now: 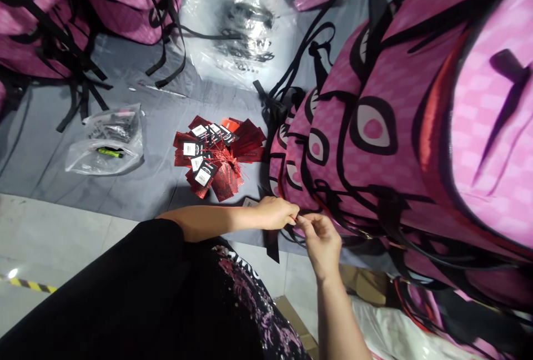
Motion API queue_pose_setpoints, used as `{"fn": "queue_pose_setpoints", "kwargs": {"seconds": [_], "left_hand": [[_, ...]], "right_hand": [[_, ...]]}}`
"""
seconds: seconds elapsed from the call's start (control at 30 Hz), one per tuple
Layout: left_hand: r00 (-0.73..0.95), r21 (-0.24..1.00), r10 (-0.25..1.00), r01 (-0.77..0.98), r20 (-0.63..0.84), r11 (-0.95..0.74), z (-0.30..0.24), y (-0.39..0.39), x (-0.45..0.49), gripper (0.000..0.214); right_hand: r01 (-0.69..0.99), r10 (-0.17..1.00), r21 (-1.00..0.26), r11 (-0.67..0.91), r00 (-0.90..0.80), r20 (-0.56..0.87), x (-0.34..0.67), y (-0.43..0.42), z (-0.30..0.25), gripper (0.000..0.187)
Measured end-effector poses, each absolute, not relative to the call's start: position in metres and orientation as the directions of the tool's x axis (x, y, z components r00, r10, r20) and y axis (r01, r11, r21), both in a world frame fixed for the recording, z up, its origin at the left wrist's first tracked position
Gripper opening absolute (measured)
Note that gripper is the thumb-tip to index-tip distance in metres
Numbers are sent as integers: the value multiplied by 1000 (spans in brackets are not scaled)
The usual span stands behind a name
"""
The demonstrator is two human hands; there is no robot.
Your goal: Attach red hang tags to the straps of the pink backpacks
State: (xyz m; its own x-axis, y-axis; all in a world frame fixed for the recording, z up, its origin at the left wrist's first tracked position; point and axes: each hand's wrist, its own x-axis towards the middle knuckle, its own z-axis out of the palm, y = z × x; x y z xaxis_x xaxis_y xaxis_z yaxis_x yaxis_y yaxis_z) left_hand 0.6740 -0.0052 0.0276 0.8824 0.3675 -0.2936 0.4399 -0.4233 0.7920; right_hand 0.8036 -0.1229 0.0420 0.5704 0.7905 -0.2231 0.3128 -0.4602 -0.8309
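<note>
Even, fairly bright indoor light falls from above me. It glares white off the plastic wrap [245, 21] at the top and glints on the small bag [106, 141]; a tiny hot spot shines on the pale floor [50, 238] at lower left. Shadows are soft, darkest between the backpacks [375, 143]. The wide lens bends the edges, so the near backpack balloons at right, slightly soft. My hands look sharp enough.

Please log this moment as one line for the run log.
left hand: pinching strap | right hand: pinching strap | pink backpack: beside hands | red hang tags: piled on table
</note>
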Motion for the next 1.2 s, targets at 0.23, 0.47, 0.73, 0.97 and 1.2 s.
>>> {"fn": "queue_pose_setpoints", "kwargs": {"seconds": [0.23, 0.47, 0.73, 0.97, 1.2], "left_hand": [[896, 787, 377, 405, -237, -466, 32, -9, 675, 17], [616, 583, 768, 694, -176, -423, 29, 70, 601, 34], [537, 265, 824, 834, -180, -485, -19, 160, 536, 23], [641, 184, 747, 767, -176, -615, -31, 164, 532, 24], [754, 169, 639, 656, -148, -735, -19, 164, 524, 26]], "right_hand": [[310, 773, -835, -455, 602, -198, 802, -122, 45, 35], [731, 892, -562, -387, 452, -27, 790, -111, 55, 36], [965, 962, -148, -215, 183, -203, 724, -34, 40, 18], [967, 977, -247, -67, 13, -213, 683, 49, 4, 21], [946, 983, -313, -84, 27, -181, 663, 87, -29, 27]]}}
